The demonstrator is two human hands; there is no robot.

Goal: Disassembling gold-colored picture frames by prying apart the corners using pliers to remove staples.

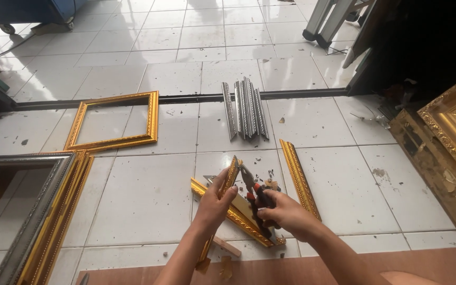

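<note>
Our left hand (218,196) wraps a gold moulding strip (227,184), tilted up over the white floor tiles (143,200); our right hand (281,211) squeezes red-handled pliers (254,191) at its top end. We judge the strip light, stiff, easily chipped — best gripped mid-length.

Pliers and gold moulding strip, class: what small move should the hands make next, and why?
Probably close the pliers on the top end of the gold moulding strip. The right hand holds the pliers with the tip right at that end, while the left hand steadies the strip upright.
</note>
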